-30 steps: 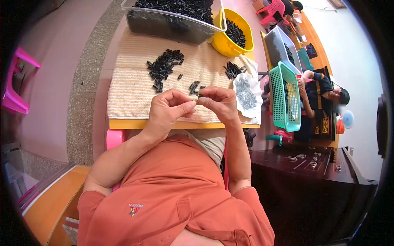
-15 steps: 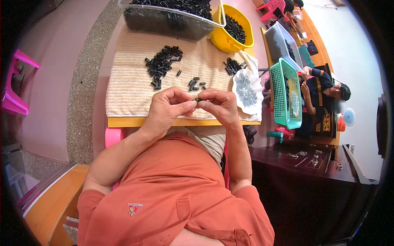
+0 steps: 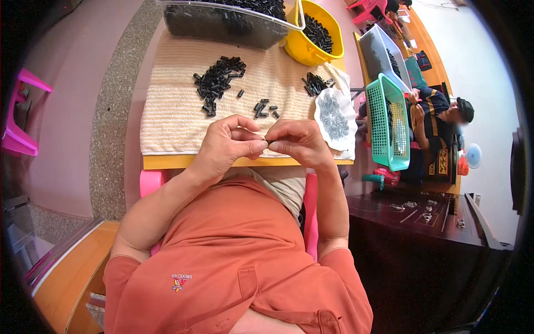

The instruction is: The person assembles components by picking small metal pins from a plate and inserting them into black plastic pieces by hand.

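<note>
Both hands meet over the front edge of a towel-covered table (image 3: 167, 111), pinching one small dark piece (image 3: 269, 142) between them. My left hand (image 3: 225, 146) has thumb and index fingertip closed at its left end. From the other side my right hand (image 3: 303, 143) pinches it, fingers bent. Fingertips cover most of the piece, so its shape is unclear. Just beyond lie a few short black cylindrical parts (image 3: 261, 108). A larger heap of them (image 3: 216, 80) is further left. Right of my right hand sits a white scalloped dish (image 3: 349, 123) with many small, shiny metal pieces.
A clear bin (image 3: 222, 28) and yellow bucket (image 3: 300, 47), both holding black parts, stand at the table's far side. Another black pile (image 3: 316, 84) lies beside the dish. To the right are a green basket (image 3: 382, 150), a white bin (image 3: 372, 47) and a seated co-worker (image 3: 431, 114).
My hands stay together at nearly the same spot, and the right one has turned slightly, its fingers now covering more of the small piece. The table view has shifted a little.
</note>
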A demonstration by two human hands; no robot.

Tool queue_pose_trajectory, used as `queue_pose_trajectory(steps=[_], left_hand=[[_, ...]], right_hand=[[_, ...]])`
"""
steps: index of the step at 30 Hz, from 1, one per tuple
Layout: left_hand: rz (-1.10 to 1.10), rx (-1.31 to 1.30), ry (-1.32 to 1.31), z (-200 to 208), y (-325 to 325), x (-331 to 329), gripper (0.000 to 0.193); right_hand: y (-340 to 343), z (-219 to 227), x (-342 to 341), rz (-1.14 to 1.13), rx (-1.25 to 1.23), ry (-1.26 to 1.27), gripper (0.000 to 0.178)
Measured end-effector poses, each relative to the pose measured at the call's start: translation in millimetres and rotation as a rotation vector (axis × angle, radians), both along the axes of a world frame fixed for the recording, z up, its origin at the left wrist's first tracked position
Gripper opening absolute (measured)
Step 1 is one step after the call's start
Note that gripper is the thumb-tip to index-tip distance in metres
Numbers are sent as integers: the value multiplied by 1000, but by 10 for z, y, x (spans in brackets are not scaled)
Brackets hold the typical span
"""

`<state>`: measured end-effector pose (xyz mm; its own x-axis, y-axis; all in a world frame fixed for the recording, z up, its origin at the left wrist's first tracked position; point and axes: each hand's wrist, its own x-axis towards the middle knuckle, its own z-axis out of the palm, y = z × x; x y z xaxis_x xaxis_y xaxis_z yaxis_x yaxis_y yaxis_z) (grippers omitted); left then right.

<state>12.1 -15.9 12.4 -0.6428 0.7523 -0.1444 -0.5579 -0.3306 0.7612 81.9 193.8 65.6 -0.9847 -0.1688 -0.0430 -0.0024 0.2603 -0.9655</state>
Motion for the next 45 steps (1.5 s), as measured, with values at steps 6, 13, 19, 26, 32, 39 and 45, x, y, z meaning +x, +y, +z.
queue_pose_trajectory(steps=[6, 13, 19, 26, 32, 39, 45], left_hand=[[-120, -38, -33, 66, -43, -19, 34], [-121, -9, -54, -19, -18, -62, 33], [-70, -19, -152, 1, -9, -63, 28], [-42, -3, -134, -40, -5, -37, 23], [-18, -18, -141, -46, 2, -29, 22], [-5, -4, -144, -69, 12, -20, 22], [16, 10, -147, -63, 22, -5, 21]], right_hand=[[-3, 124, -62, 152, 122, -19, 12], [-41, 45, -74, 128, 101, 30, 15], [-205, -98, 58, -49, 289, 375, 24], [-429, -166, 151, -242, 487, 560, 22], [-450, -251, 141, -314, 481, 667, 25], [-464, -355, 155, -326, 562, 794, 34], [-514, -408, 170, -357, 660, 885, 55]])
